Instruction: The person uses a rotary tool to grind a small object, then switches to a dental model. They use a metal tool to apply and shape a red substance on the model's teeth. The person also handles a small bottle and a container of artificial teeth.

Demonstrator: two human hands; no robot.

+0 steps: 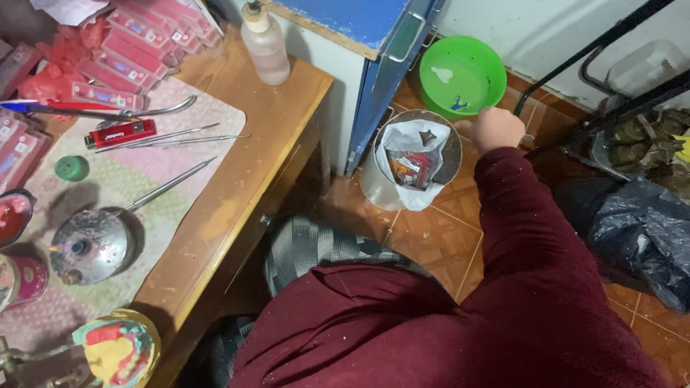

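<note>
Beside the wooden table [237, 208], over the tiled floor [431, 237]: right hand [494, 128] closed into a fist at the rim of the metal waste bin [374, 183].
Lined with a white bag [410, 140], holding red scraps, just below the green bowl [461, 75]; anything gripped in the fist cannot be told; left hand out of view.

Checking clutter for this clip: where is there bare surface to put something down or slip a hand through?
Free: the bare wood strip of the table between the patterned mat and the table's edge, below the plastic bottle; also the floor tiles between the lined bin and the person's knee. Crowded: the mat, with metal tools, lighter and burner. The right hand is at the bin's rim.
</note>
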